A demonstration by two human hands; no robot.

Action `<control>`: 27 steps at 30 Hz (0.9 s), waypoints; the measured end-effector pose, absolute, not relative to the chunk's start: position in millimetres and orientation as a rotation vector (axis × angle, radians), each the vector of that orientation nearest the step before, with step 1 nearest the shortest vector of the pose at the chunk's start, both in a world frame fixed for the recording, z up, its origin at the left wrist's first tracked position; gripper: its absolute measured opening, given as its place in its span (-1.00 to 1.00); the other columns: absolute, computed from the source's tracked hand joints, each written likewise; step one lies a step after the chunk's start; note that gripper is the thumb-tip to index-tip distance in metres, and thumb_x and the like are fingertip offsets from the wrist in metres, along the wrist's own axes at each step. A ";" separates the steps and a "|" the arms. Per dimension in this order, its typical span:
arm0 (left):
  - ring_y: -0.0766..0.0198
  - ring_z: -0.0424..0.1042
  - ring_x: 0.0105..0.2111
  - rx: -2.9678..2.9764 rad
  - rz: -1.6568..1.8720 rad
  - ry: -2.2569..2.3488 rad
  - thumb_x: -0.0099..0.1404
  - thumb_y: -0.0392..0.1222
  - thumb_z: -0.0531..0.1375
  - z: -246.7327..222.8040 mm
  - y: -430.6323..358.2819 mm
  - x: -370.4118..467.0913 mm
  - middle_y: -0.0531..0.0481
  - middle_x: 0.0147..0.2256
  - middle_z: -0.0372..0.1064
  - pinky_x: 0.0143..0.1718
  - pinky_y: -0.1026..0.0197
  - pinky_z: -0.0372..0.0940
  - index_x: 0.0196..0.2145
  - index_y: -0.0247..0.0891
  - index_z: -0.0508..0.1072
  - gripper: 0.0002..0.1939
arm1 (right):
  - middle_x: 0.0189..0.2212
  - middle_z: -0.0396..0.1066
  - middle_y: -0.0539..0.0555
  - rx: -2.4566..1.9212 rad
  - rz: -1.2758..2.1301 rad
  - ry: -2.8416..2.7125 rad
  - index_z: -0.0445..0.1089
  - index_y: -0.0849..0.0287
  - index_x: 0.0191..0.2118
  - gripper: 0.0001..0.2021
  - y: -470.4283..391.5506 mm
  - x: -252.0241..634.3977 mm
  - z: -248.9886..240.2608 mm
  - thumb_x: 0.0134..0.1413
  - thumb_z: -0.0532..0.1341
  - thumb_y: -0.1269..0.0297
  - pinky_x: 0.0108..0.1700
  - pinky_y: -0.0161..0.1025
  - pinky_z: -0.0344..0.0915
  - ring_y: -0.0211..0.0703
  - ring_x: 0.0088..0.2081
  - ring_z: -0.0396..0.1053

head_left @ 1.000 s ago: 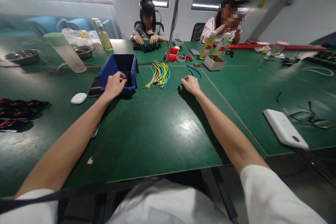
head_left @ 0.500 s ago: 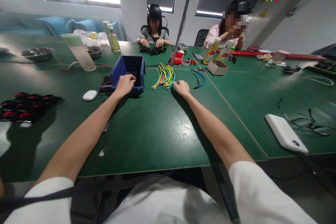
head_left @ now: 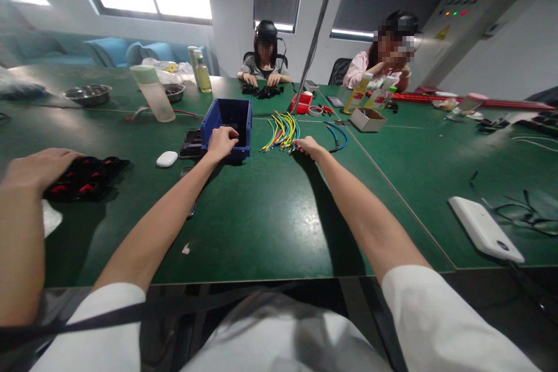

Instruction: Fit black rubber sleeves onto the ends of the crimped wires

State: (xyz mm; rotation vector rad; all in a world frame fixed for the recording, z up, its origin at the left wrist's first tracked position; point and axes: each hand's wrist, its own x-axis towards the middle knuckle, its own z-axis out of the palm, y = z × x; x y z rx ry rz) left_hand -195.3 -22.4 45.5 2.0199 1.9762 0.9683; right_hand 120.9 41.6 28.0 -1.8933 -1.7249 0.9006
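Note:
My left hand (head_left: 223,142) rests over the near edge of a blue bin (head_left: 240,151), its fingers curled inward at the opening; whatever they hold, if anything, is hidden. Dark items lie inside the bin. My right hand (head_left: 307,146) is at the lower right end of a bundle of yellow, green and red cables (head_left: 283,131) on the green table (head_left: 261,215). Its thumb and fingers are pinched around a cable end there. To the right of that hand lie a few blue cables (head_left: 344,135).
Another person's hand (head_left: 41,165) reaches in from the left over a black tray with red parts (head_left: 93,177). A white case (head_left: 167,158), a bottle (head_left: 152,93), a small box (head_left: 367,120), a red container (head_left: 301,103) and a white power bank (head_left: 486,229) stand around. A pole rises behind the cables.
The view has shifted, so the table items appear further right and lower. Another person's hand and forearm have come in at the left. My right hand's fingers now close on a cable end.

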 end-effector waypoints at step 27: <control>0.16 0.53 -0.22 2.042 1.043 1.950 0.11 -0.29 0.30 31.8 -10.8 -201.0 -0.04 -0.29 0.57 -0.14 0.21 0.39 -0.22 -0.22 0.61 -0.76 | -0.57 0.31 -0.04 -1.533 0.557 -1.286 0.33 0.18 -0.48 -0.73 35.1 129.6 -6.1 -0.05 0.20 0.05 -0.37 -0.32 0.13 -0.24 -0.48 0.20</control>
